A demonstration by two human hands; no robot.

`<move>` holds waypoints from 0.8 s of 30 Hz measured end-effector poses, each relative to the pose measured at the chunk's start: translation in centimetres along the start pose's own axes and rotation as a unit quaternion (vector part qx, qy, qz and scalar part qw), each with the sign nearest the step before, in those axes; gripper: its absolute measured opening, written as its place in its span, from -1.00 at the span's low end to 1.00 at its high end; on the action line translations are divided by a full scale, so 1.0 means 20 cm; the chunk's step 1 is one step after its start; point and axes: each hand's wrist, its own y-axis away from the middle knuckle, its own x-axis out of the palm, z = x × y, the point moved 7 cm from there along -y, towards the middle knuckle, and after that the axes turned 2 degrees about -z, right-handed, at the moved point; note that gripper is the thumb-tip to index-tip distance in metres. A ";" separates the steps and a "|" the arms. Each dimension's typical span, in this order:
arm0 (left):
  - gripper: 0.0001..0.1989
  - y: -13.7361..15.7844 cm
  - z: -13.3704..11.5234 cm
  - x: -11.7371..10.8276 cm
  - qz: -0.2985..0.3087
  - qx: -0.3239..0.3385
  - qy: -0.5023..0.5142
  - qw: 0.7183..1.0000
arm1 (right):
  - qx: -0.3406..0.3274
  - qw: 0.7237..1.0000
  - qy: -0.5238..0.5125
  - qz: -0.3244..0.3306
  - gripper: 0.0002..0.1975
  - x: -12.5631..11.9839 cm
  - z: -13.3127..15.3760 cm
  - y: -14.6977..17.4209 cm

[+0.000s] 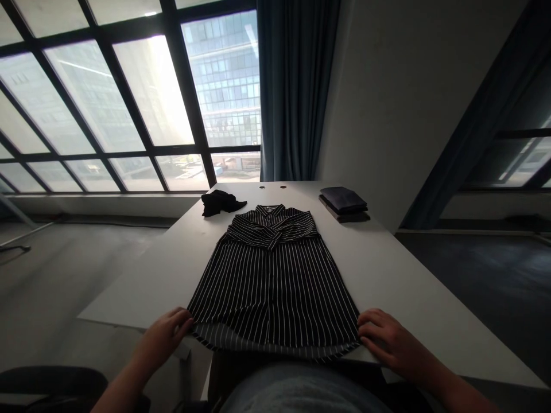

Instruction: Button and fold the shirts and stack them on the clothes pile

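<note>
Shirt (pixel 271 287): blk w/ thin white stripes, flat on table (pixel 404 287), collar (pixel 270 209) at far end, hem (pixel 275 348) at near end. Front up, button line down mid. Sleeves (pixel 253 232) folded in, crossing over upper shirt. Paler inner face shows along near hem, more twd L; some creasing in lower L front.

L hand (pixel 170 332): at shirt's near L corner, fingers + thumb pinched narrow on hem edge. R hand (pixel 390 338): at shirt's near R corner, same, fingertips closed on edge. Hands approx level, full hem width btwn them.

Blk cloth (pixel 221 202), bunched, just L of shirt's collar end. Stack (pixel 343 202) of folded dk cloth R of collar end, apart from shirt; top pc dk blue-grey. Curtain (pixel 297 92), blue, hangs well beyond shirt; window (pixel 150 86) beyond + L.
</note>
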 end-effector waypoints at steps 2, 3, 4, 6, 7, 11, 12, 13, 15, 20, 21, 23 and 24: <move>-0.66 0.03 0.05 -0.01 -0.018 -0.090 -0.033 0.995 | -0.006 1.000 0.000 0.000 -0.79 0.00 0.00 -0.01; -0.65 0.04 0.07 -0.01 -0.022 -0.135 -0.045 0.990 | -0.012 1.000 -0.001 -0.001 -0.79 0.00 0.00 -0.02; -0.62 0.05 0.09 -0.01 -0.022 -0.175 -0.052 0.983 | -0.018 1.000 -0.004 -0.005 -0.78 -0.01 0.00 -0.04; -0.55 0.07 0.09 -0.01 -0.017 -0.230 -0.063 0.971 | -0.027 0.999 -0.011 -0.015 -0.77 -0.02 0.01 -0.10; -0.53 0.08 0.08 -0.01 -0.014 -0.244 -0.071 0.967 | -0.029 0.999 -0.015 -0.020 -0.76 -0.03 0.01 -0.16; -0.57 0.06 0.01 0.00 0.009 -0.259 -0.104 0.960 | -0.038 0.999 -0.028 0.006 -0.75 -0.01 0.06 -0.53; -0.60 0.05 0.00 0.01 0.014 -0.259 -0.108 0.960 | -0.045 0.998 -0.026 0.023 -0.75 0.01 0.09 -0.66; -0.63 0.05 -0.02 0.01 0.018 -0.259 -0.112 0.959 | -0.049 0.998 -0.022 0.035 -0.77 0.04 0.11 -0.79; -0.69 0.04 -0.03 0.02 0.021 -0.261 -0.113 0.959 | -0.047 0.998 -0.008 0.048 -0.78 0.09 0.17 -1.08; -0.81 0.04 -0.04 0.03 -0.001 -0.267 -0.081 0.960 | -0.014 0.994 0.065 0.087 -0.76 0.28 0.32 -1.81; -0.82 0.04 -0.04 0.04 -0.008 -0.270 -0.073 0.960 | -0.011 0.993 0.071 0.090 -0.75 0.32 0.35 -1.93; -0.84 0.04 -0.05 0.05 -0.019 -0.283 -0.053 0.957 | -0.003 0.992 0.083 0.098 -0.73 0.40 0.41 -2.15; -0.84 0.04 -0.04 0.05 -0.024 -0.291 -0.039 0.955 | 0.001 0.991 0.089 0.104 -0.72 0.45 0.43 -2.24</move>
